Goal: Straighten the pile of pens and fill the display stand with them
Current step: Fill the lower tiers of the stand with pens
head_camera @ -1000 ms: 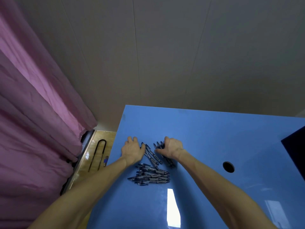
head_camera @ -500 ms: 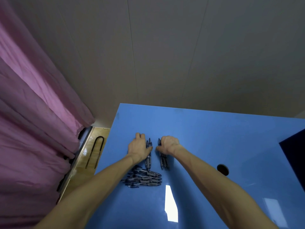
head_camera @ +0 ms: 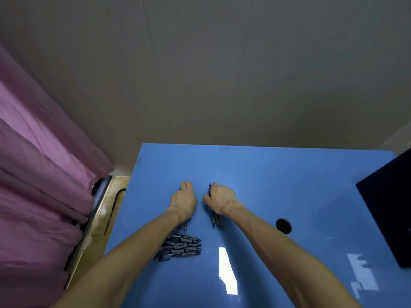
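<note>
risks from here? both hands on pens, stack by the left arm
1. The right hand covers a few pens whose ends jut out toward the person; lifting might spill them.
2. The left hand has its forearm across the pen stack, so drawing back could scatter it.
3. Loose pens may roll toward the table hole.

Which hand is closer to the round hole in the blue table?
The right hand. It sits just left of the round hole, while the left hand lies farther left, beyond the right one.
</note>
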